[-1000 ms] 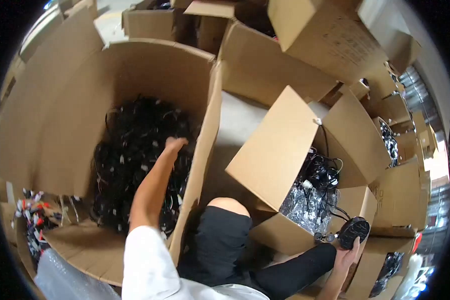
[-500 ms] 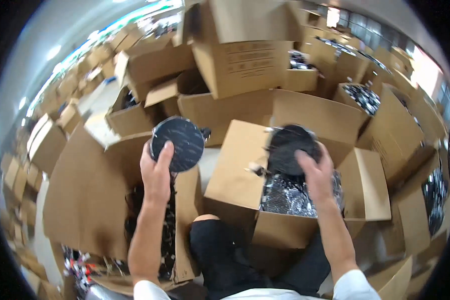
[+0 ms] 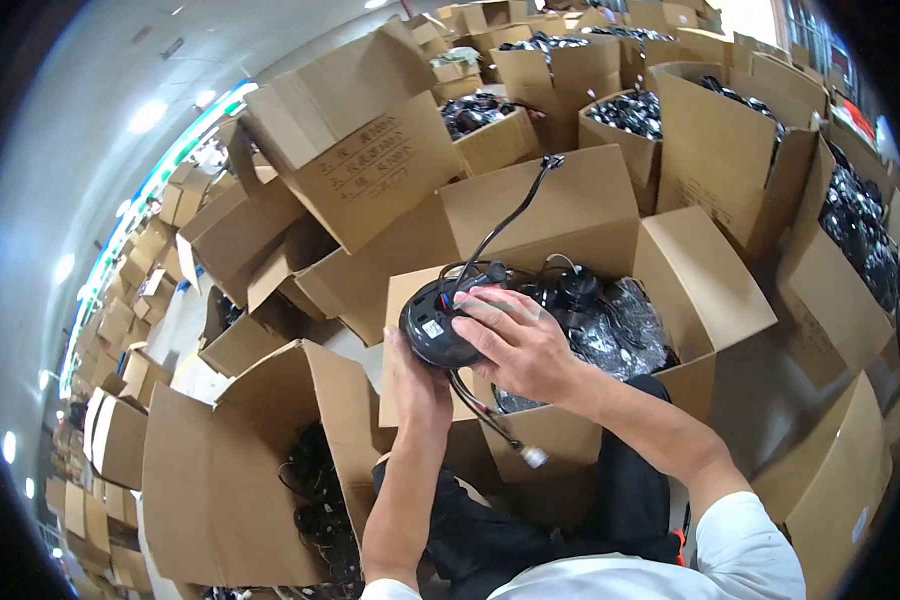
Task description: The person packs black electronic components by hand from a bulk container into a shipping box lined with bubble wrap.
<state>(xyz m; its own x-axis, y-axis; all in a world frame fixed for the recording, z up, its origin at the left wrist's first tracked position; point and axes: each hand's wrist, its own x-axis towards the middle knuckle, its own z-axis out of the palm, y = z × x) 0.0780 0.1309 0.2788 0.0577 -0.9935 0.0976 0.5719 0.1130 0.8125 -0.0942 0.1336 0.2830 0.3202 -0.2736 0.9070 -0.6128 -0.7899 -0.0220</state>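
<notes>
A round black device [image 3: 432,318] with cables, possibly an instrument gauge, is held up in front of me, its back showing a small white label. My left hand [image 3: 420,375] grips its left and lower edge from beneath. My right hand [image 3: 515,335] lies over its right side, fingertips on the back beside the wires. One black cable [image 3: 500,222] sticks up from it; another hangs below, ending in a white connector [image 3: 533,456]. Beyond my right hand, an open cardboard box [image 3: 695,290] holds another black device [image 3: 577,287] on clear plastic wrap [image 3: 620,335].
At my left stands an open carton [image 3: 205,480] with black wired parts [image 3: 320,500] inside. A large tilted carton [image 3: 370,150] rests on boxes ahead. Cartons filled with wrapped black parts [image 3: 858,225] stand at the right and back. My knees are between the two near boxes.
Half a second ago each hand held a round black device. Now both hands are on one, turned back side up, and a device lies in the right box. My view has shifted right.
</notes>
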